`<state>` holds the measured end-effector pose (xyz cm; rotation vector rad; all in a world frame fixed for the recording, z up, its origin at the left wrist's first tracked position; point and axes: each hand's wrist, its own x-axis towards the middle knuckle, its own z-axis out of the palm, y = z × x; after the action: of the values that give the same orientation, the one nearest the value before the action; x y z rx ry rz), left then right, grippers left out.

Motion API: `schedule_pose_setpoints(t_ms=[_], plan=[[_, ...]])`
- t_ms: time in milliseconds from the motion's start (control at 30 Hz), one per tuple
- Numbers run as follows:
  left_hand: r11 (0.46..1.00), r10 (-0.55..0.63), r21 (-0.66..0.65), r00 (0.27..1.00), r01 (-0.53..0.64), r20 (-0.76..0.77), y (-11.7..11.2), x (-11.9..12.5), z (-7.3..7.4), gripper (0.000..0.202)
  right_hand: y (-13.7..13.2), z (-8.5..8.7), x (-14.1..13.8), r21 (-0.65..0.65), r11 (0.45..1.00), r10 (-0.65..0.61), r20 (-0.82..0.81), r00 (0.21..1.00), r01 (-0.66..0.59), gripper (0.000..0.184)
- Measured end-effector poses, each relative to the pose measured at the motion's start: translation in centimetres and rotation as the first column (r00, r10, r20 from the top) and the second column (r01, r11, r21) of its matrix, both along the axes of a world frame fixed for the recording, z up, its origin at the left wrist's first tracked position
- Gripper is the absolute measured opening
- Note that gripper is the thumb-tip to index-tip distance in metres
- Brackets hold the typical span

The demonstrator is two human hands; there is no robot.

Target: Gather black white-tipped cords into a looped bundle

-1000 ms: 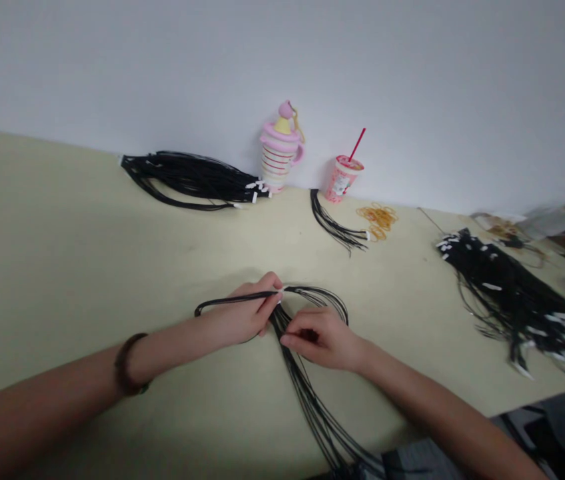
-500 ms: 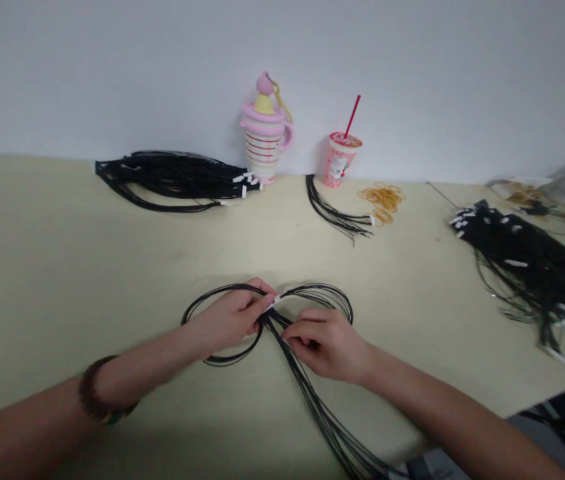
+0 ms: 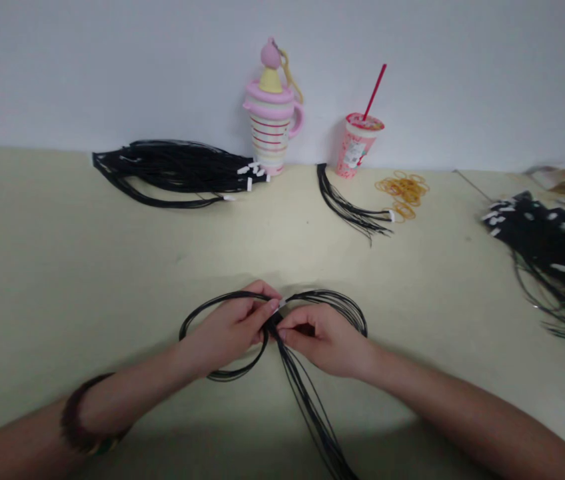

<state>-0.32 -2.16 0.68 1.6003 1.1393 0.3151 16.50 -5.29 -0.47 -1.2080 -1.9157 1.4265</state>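
Observation:
A bundle of thin black cables lies looped in front of me, with one loop to the left, one to the right and a long tail running down toward me. My left hand is closed on the bundle where the loops cross, thumb by a white connector. Just to the right, my right hand pinches at the cables near the top of the tail. What exactly lies between its fingertips is partly hidden.
Along the wall are a pile of black cables, a pink-lidded striped cup, a pink drink cup with red straw, a small cable bunch and yellow rubber bands. More black cables lie at the right.
My right hand has come in closer to the left hand and the crossing of the cables. The tail now hangs straighter down, and the view has shifted slightly.

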Motion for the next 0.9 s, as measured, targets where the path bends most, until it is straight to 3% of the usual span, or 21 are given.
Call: schedule_pose_setpoints(t_ms=[133, 400, 667, 900], plan=[[0.998, -0.035, 0.042, 0.999, 0.036, -0.032, -0.02, -0.13, -0.06, 0.028, -0.06, 0.5, 0.09, -0.068, 0.998, 0.003, 0.033, 0.999, 0.0, 0.026], [0.982, -0.101, 0.152, 0.993, 0.109, -0.06, -0.21, 0.04, 0.41, 0.022, 0.0, 0.75, -0.11, -0.043, 0.997, -0.057, 0.11, 0.992, 0.062, 0.025], [0.982, -0.132, 0.126, 0.989, 0.139, -0.064, -0.29, -0.12, 0.28, 0.023, 0.4, 0.78, 0.4, -0.031, 0.999, 0.01, 0.092, 0.996, -0.007, 0.016], [0.99, -0.125, 0.065, 0.992, 0.127, -0.033, -0.31, -0.07, 0.31, 0.024, 0.46, 0.92, 0.48, -0.122, 0.992, -0.042, 0.027, 0.999, 0.045, 0.011]])
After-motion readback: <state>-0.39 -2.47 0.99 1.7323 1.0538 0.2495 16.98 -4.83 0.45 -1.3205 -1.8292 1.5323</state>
